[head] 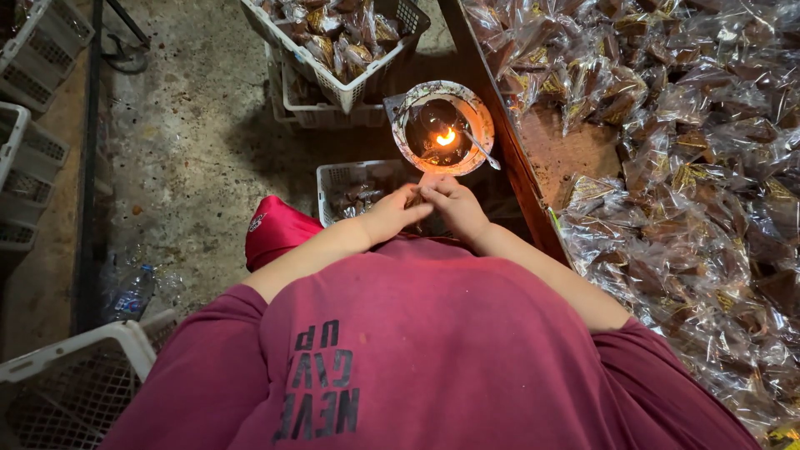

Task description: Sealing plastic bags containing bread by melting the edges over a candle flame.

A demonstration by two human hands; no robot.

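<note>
While both hands, left (pixel 390 215) and right (pixel 454 206), pinch one small packet (pixel 414 200) together just below the flame (pixel 446 137) in its bowl (pixel 482 117), risk stands: scorched fingers or melted wrap if held too close.

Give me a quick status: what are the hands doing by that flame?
Left hand and right hand together, fingers pinching a small clear packet. Lit flame bowl just ahead. White basket below hands. Nothing between hands and flame.
</note>
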